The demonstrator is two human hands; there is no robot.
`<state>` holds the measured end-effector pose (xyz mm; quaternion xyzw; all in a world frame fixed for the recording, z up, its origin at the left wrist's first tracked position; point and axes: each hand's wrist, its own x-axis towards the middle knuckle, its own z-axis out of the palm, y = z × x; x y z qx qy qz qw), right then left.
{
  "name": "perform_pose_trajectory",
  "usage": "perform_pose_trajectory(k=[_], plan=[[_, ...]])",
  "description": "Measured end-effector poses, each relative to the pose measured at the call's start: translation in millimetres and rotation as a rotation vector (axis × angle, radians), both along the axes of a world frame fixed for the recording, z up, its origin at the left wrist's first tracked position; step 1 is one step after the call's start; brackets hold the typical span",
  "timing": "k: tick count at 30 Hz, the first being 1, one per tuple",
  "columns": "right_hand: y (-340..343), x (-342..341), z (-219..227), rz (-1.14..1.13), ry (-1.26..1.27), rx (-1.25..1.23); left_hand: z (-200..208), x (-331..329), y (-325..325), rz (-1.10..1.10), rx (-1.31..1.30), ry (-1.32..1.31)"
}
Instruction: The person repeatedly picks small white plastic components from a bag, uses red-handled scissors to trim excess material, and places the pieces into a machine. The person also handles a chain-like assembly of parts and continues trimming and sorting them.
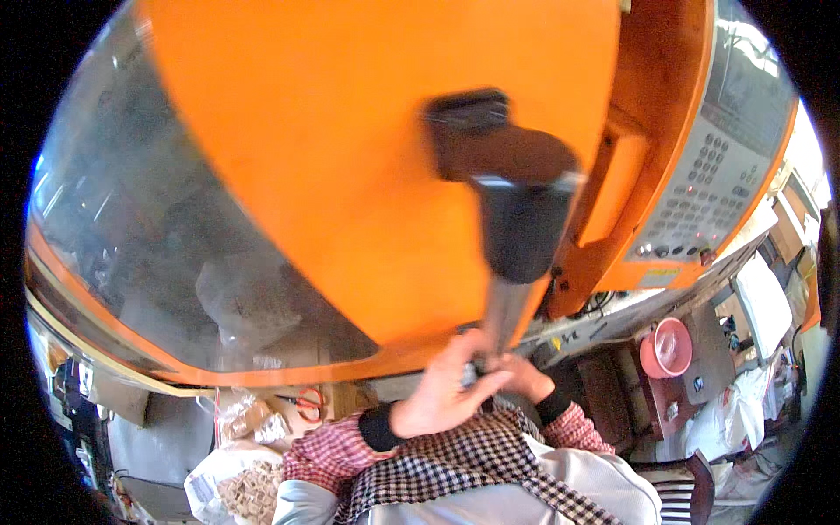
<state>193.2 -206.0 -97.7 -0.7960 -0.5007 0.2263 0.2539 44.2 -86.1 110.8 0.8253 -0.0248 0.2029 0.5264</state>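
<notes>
My left hand point(448, 391) is in front of my waist, its thumb reaching right and its fingers curled upward around a small dark piece point(471, 374) whose kind I cannot make out. Right beside it, my right hand point(522, 379) is closed in toward the same spot, with its fingertips partly hidden. Above both hands a large black handle point(525, 223) juts from the orange machine door point(350, 131). It is blurred, and neither hand grips its black part.
A dark window point(219, 262) fills the door's left side. The control panel point(700, 192) with many buttons stands at the right. A pink basin point(665, 348) sits at lower right, a chair point(687, 490) below. Red-handled scissors point(311, 405) and a bag of small tan pieces point(249, 490) lie lower left.
</notes>
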Motion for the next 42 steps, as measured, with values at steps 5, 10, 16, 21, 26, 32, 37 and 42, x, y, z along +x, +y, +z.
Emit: perform_pose_trajectory(k=[5,10,16,21,26,32,37,42], plan=[[13,37,-19,-0.02,-0.294,-0.037,-9,-53,16,0.13,-0.229,-0.162],[53,60,20,-0.055,-0.292,0.278,-5,-80,20,0.671,0.01,-0.229],[137,95,22,0.023,-0.471,0.211,-13,-99,47,1.143,0.072,-0.274],[168,85,58,0.145,-0.463,0.041,-17,-120,73,1.3,-0.034,-0.351],[165,95,49,0.315,-0.354,0.214,-9,-130,88,1.352,-0.047,-0.388],[154,99,59,0.223,-0.231,0.332,-3,-103,73,1.79,0.947,-0.287],[157,118,31,0.176,-0.195,0.347,-41,-31,69,0.85,-0.111,0.012],[157,112,61,0.243,0.041,0.465,-136,76,112,0.306,-1.159,0.155]])
